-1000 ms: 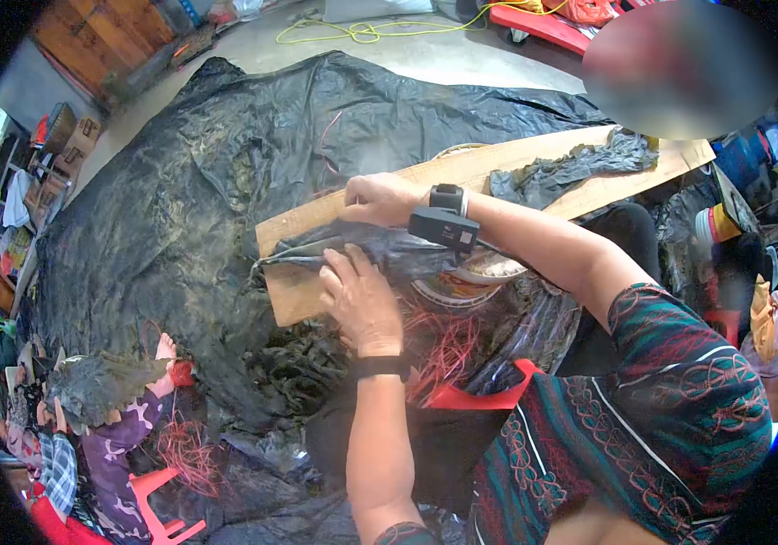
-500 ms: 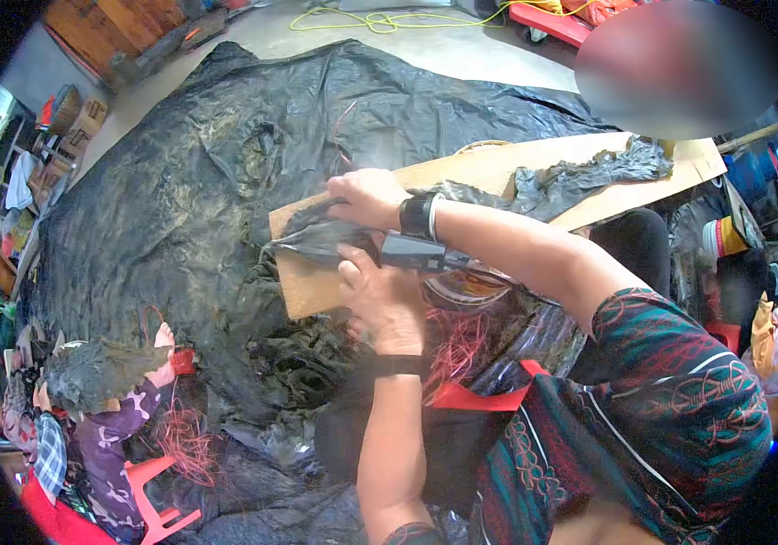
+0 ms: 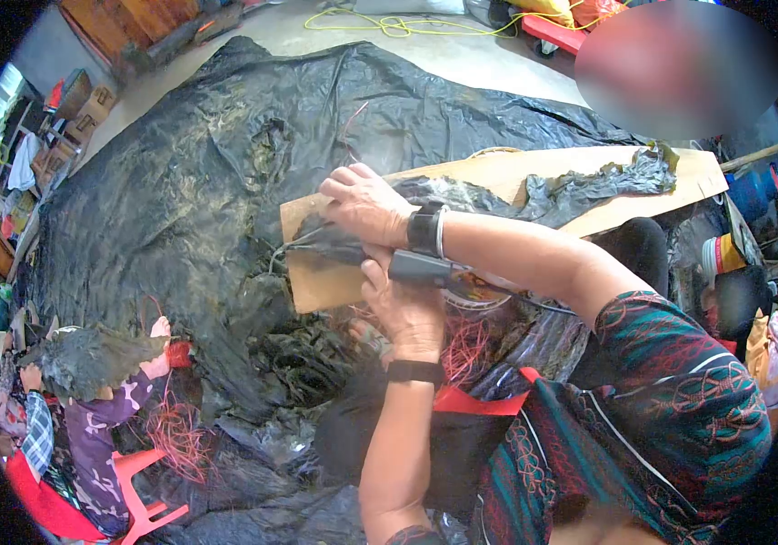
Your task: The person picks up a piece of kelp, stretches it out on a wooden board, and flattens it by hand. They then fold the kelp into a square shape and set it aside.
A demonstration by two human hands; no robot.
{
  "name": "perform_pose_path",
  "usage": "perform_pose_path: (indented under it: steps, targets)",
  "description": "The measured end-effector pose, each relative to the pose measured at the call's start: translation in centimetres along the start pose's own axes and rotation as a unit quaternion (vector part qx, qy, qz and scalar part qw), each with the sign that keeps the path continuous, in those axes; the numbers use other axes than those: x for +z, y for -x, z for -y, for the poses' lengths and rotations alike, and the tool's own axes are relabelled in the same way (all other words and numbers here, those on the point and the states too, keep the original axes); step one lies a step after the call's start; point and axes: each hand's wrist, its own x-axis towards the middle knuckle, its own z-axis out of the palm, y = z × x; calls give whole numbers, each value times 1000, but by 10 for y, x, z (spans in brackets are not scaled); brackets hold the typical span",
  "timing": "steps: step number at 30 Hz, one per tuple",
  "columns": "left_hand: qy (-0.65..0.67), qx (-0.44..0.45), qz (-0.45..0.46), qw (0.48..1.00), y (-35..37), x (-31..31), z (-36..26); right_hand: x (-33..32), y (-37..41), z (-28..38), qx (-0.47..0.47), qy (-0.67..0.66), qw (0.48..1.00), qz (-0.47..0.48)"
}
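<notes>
My left hand [image 3: 404,313] is curled round a grey corded handheld tool [image 3: 420,269], whose body lies over the hand and whose cable trails right. Above it my right hand [image 3: 364,207], with a watch at the wrist, has bent fingers on a dark, wrinkled leafy strip [image 3: 466,193]. The strip lies along a long wooden board [image 3: 325,289]. More of it is bunched toward the board's right end. The tool's front end is hidden beneath my right hand and the strip; a thin dark end pokes past the board's left edge.
Black plastic sheeting [image 3: 162,182] covers the floor. Red strings [image 3: 466,350] hang below the board, with another tangle [image 3: 175,436] at lower left. There a person handles a dark leafy mass [image 3: 103,361] beside a red stool [image 3: 145,509]. A yellow cord [image 3: 398,24] lies at the back.
The view has shifted slightly. Against the board, my right hand has moved a little left over the strip, while my left hand and the grey tool have come slightly toward me.
</notes>
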Motion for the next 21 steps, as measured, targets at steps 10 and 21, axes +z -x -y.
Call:
perform_pose_path:
  steps: [10,21]
  targets:
    - [183,-40,-96,978,-12,-36,40,22,1,-10,101,-119,988,2]
    - [-8,-43,44,998,-15,-25,38,24,-13,-9,103,-43,993,31]
